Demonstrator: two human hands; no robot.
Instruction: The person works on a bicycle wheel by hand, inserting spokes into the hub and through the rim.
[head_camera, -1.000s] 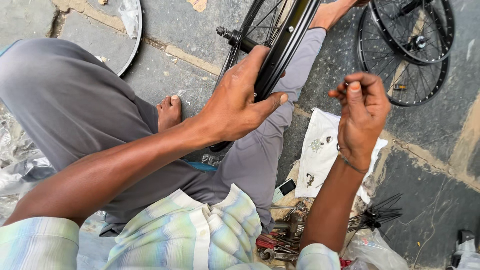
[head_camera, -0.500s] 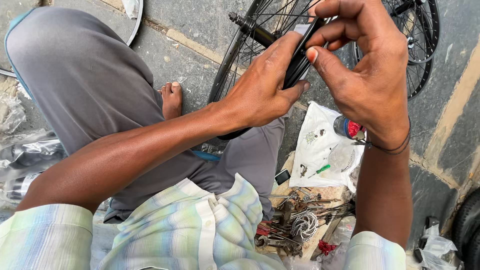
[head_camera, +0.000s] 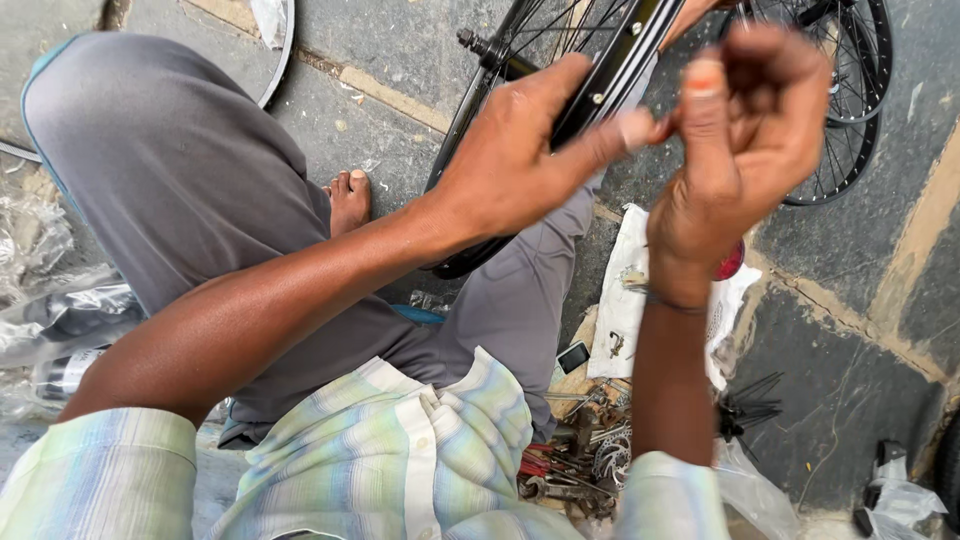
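I sit on a stone floor with a black bicycle wheel rim (head_camera: 612, 62) standing on edge across my lap. My left hand (head_camera: 525, 160) wraps around the rim from the left, thumb pointing right along it. My right hand (head_camera: 750, 130) is raised just right of the rim, fingers curled together near the left thumb tip; whether it pinches something small I cannot tell. The spokes (head_camera: 545, 35) and the axle end (head_camera: 470, 40) show beyond my left hand.
A second black wheel (head_camera: 850, 100) lies at the top right. A white cloth (head_camera: 625, 300) with small parts, a pile of tools (head_camera: 575, 450) and loose black spokes (head_camera: 745, 410) lie by my right knee. Crumpled plastic (head_camera: 50, 300) is at the left.
My right hand rose from beside the cloth up to the rim, met the left hand there, then drew slightly right. The view shifted closer to the wheel.
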